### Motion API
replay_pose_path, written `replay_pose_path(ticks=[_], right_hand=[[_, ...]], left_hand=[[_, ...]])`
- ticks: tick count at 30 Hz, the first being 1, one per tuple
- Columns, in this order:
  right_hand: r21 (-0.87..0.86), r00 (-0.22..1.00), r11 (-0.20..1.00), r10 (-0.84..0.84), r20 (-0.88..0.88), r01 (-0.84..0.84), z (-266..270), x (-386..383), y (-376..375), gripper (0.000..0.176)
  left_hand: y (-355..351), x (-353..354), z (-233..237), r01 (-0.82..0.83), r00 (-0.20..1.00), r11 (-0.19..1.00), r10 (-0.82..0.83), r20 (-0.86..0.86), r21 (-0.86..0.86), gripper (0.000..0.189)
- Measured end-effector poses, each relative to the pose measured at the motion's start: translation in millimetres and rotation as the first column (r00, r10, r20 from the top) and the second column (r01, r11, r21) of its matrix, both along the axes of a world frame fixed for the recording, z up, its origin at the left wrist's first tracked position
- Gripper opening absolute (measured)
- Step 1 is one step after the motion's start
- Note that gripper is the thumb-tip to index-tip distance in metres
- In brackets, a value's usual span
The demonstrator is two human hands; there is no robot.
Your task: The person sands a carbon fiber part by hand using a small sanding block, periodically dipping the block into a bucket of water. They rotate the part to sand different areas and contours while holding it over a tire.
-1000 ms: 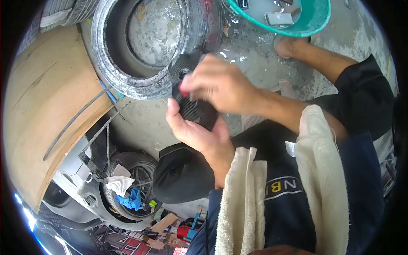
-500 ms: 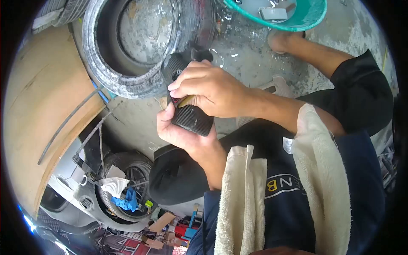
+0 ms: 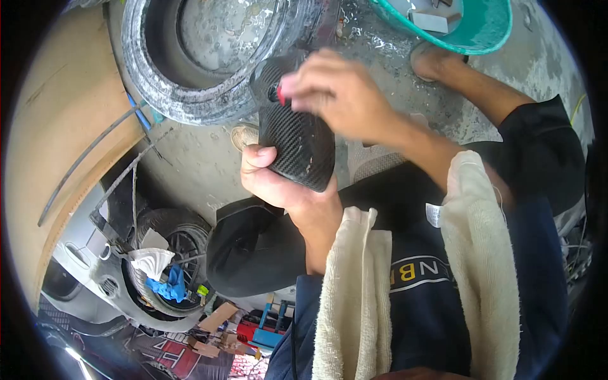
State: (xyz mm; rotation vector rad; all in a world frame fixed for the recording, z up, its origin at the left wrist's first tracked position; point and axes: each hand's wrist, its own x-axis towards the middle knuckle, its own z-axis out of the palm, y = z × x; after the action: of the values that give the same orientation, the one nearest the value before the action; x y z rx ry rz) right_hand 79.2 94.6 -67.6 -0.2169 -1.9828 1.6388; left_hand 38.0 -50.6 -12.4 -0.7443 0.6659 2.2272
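Observation:
My left hand [image 3: 278, 180] grips the lower end of a black carbon-fibre-patterned part [image 3: 294, 142], thumb on its near face and palm beneath it. The part is long and curved, with a small emblem toward its upper end and pale specks low on its face. My right hand [image 3: 335, 95], blurred by motion, is over the upper part with its fingers curled. At its fingertips shows a small red piece [image 3: 280, 95], too blurred to name. The hand hides some of the part's upper right side.
A whitened tyre [image 3: 164, 95] lies beyond the part. A green basin [image 3: 456, 47] with a pale block stands at upper right. To the left are a wooden board [image 3: 76, 126] and a wheel [image 3: 190, 240] with a blue glove [image 3: 168, 285]. A towel [image 3: 348, 304] hangs over my chest.
My right hand has lifted off the middle of the part and moved up and right, uncovering the patterned face. A yellowish-brown piece under its thumb no longer shows. My left hand keeps its hold.

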Motion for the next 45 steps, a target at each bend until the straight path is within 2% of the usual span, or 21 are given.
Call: replay_pose_path(ticks=[2,5,6,11,13,15,16,19,21,23,27,29,30,31,33,35,37,38,39,41,45], right_hand=[[-0.032,0.994,0.996,0.08,-0.076,-0.083,3,2,-2,0.022],[0.073,0.971,0.993,-0.102,0.217,0.088,-38,-22,38,0.018],[-0.222,0.945,0.965,-0.062,0.322,0.138,-34,-20,44,0.019],[-0.122,0.997,0.989,-0.078,0.008,0.078,-4,8,-9,0.014],[0.064,0.988,0.992,-0.115,0.1,0.109,-22,-5,9,0.017],[-0.296,0.98,0.95,-0.04,0.197,0.098,-30,-25,18,0.018],[-0.02,0.964,0.99,-0.13,0.233,0.139,-13,-11,14,0.018],[-0.183,0.974,0.96,-0.193,0.12,0.212,-10,15,-14,0.019],[0.112,0.955,0.98,-0.188,0.23,0.166,-19,-4,15,0.017],[-0.072,0.945,0.973,-0.195,0.264,0.221,-22,-16,15,0.017],[-0.107,0.958,0.959,-0.247,0.144,0.263,-11,11,-8,0.019],[0.045,0.939,0.987,-0.158,0.304,0.152,-16,-4,13,0.021],[-0.133,0.932,0.98,-0.092,0.351,0.147,-24,-11,18,0.022],[-0.135,0.93,0.979,-0.094,0.355,0.15,-16,-2,9,0.022],[-0.016,0.944,0.968,-0.241,0.226,0.251,3,15,-12,0.015],[-0.144,0.959,0.954,-0.241,0.151,0.263,-13,8,-9,0.019],[0.163,0.937,0.973,-0.203,0.285,0.161,-22,-14,21,0.02],[-0.19,0.95,0.966,-0.118,0.29,0.178,-15,-23,28,0.032],[-0.298,0.959,0.932,-0.131,0.251,0.205,-27,-23,36,0.032],[-0.135,0.886,0.966,-0.14,0.442,0.219,1,-2,35,0.022],[-0.138,0.954,0.964,-0.192,0.229,0.227,-9,15,-6,0.024]], left_hand=[[0,2,4,-0.013,1.0,0.999,0.013,-0.002,-0.047,0.08],[8,1,11,-0.002,0.999,0.994,-0.002,-0.037,-0.106,0.082],[11,-3,15,-0.057,0.998,0.995,0.059,0.024,-0.077,0.083],[0,-6,9,-0.062,0.991,0.997,0.066,0.116,-0.042,0.081],[22,-1,22,-0.086,0.994,0.996,0.088,0.067,-0.028,0.073],[24,8,22,-0.141,0.989,0.989,0.143,0.025,-0.046,0.067],[22,7,19,-0.127,0.991,0.992,0.128,0.037,-0.022,0.065],[32,1,22,-0.181,0.984,0.983,0.18,0.012,0.032,0.062],[31,7,18,-0.165,0.985,0.986,0.166,-0.044,0.03,0.061],[34,11,21,-0.2,0.976,0.978,0.204,-0.075,0.054,0.06],[32,2,24,-0.163,0.987,0.987,0.163,-0.017,-0.003,0.061],[33,5,23,-0.187,0.982,0.982,0.187,-0.034,0.004,0.062],[32,7,22,-0.183,0.983,0.983,0.183,-0.025,-0.003,0.062],[31,6,23,-0.146,0.989,0.989,0.145,-0.02,-0.032,0.063],[31,-1,22,-0.108,0.994,0.993,0.106,-0.035,-0.042,0.064],[24,1,19,-0.127,0.991,0.992,0.127,-0.05,-0.01,0.067],[24,2,19,-0.092,0.994,0.995,0.09,-0.055,-0.038,0.066],[25,1,20,-0.097,0.994,0.994,0.095,-0.044,-0.042,0.065],[24,-2,21,-0.103,0.994,0.994,0.101,-0.033,-0.046,0.065],[10,-3,12,-0.158,0.987,0.986,0.157,0.023,0.05,0.073],[11,-7,15,-0.105,0.993,0.992,0.1,0.063,0.075,0.074]])
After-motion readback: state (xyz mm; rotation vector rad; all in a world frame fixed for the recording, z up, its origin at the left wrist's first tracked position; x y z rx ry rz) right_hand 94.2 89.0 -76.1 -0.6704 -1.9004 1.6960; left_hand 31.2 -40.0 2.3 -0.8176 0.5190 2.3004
